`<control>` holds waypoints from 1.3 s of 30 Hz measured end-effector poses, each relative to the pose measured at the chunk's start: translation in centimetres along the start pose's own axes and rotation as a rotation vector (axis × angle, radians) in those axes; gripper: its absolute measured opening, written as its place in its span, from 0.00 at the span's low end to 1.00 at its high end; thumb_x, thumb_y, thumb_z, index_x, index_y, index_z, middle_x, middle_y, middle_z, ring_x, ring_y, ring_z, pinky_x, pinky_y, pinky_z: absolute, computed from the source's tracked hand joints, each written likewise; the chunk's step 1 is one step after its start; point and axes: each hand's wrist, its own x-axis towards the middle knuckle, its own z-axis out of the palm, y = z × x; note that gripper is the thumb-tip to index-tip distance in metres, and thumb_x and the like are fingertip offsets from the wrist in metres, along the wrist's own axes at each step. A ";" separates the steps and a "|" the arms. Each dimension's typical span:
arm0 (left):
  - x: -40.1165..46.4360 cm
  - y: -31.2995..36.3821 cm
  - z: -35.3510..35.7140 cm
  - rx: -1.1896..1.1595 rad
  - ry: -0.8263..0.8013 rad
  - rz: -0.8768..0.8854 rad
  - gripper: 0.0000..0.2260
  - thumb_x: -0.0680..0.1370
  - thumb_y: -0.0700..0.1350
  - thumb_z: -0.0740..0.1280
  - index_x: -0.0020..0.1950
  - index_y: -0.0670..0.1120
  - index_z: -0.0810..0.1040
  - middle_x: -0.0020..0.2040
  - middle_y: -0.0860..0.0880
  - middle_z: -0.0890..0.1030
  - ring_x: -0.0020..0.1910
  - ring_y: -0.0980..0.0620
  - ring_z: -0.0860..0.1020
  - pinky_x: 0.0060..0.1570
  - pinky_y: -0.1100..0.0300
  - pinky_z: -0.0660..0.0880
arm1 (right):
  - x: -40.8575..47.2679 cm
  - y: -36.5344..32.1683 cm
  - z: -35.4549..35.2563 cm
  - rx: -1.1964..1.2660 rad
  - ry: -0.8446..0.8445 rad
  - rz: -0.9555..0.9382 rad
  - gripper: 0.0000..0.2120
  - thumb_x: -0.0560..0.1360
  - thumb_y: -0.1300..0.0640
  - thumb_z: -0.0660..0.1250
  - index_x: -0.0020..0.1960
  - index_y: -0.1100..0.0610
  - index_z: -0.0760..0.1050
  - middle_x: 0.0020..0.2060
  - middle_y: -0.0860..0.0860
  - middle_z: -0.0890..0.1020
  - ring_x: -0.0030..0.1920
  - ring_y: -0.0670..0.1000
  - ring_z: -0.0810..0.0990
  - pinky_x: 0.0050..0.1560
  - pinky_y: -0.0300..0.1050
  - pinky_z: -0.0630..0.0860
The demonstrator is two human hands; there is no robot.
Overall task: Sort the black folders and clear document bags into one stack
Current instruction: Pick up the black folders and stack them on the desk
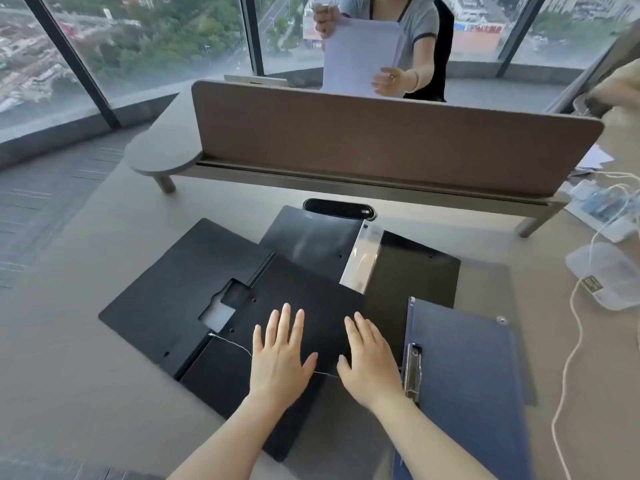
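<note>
Several black folders lie spread and overlapping on the grey desk (pixel 86 358). The nearest black folder (pixel 294 299) is on top, with another black folder (pixel 166 289) fanned out to its left and one (pixel 311 237) behind it. A clear document bag (pixel 363 258) lies over a further black folder (pixel 415 271) at the right. My left hand (pixel 280 355) and my right hand (pixel 370 365) rest flat, fingers spread, on the nearest folder. A thin white string (pixel 232 342) runs across it under my hands.
A dark blue clipboard folder (pixel 464 375) with a metal clip lies at the right. A brown desk divider (pixel 381 143) stands behind, where another person holds white paper (pixel 356 53). White cables (pixel 571 341) and a plastic-wrapped item (pixel 609 275) sit at the far right. A black cable grommet (pixel 339 207) is in the desk.
</note>
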 end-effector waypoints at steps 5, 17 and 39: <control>-0.8 -0.3 1.6 -0.023 -0.144 -0.035 0.35 0.70 0.63 0.70 0.73 0.47 0.72 0.73 0.41 0.72 0.72 0.38 0.71 0.64 0.37 0.72 | 0.0 -0.1 1.4 0.044 -0.039 0.057 0.32 0.79 0.49 0.57 0.80 0.53 0.50 0.79 0.51 0.55 0.79 0.53 0.53 0.77 0.49 0.56; -0.7 -0.7 1.3 -0.126 -0.213 -0.073 0.33 0.77 0.65 0.43 0.81 0.54 0.53 0.82 0.48 0.50 0.81 0.45 0.49 0.77 0.45 0.51 | 2.0 -3.5 1.3 0.971 0.115 0.611 0.13 0.76 0.58 0.66 0.60 0.55 0.70 0.38 0.51 0.81 0.39 0.53 0.82 0.49 0.56 0.82; 3.8 -7.4 -6.8 -0.549 0.171 -0.361 0.27 0.82 0.51 0.62 0.79 0.48 0.60 0.80 0.44 0.58 0.78 0.42 0.57 0.75 0.44 0.58 | 3.4 -5.9 -4.8 1.017 0.265 0.244 0.11 0.80 0.64 0.57 0.59 0.54 0.71 0.46 0.55 0.80 0.44 0.57 0.75 0.42 0.45 0.76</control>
